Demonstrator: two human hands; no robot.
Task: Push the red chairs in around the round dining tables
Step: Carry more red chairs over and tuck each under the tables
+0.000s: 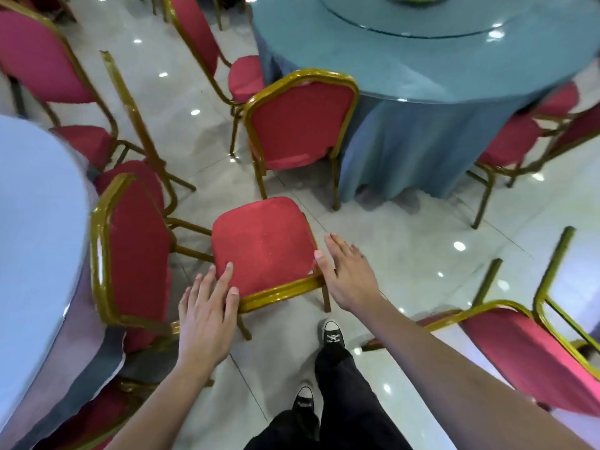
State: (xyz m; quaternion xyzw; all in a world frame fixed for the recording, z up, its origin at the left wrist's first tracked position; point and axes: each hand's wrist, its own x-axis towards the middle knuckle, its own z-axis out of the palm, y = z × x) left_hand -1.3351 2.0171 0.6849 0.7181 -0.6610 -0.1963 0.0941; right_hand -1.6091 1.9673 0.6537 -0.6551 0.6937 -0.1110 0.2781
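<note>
On the near side of a blue-clothed round table (pixel 438 69), a red chair (pixel 263 245) stands pulled out on the tiled floor. The left hand (pixel 207 306) and right hand (pixel 347 271), fingers spread, flank its seat, apparently touching the corners.

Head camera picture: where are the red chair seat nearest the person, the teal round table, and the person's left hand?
red chair seat (pixel 264 241), head view, middle of the cushion.
teal round table (pixel 422 60), head view, bare top near the edge.
left hand (pixel 206 315), head view, back of the hand.
</note>
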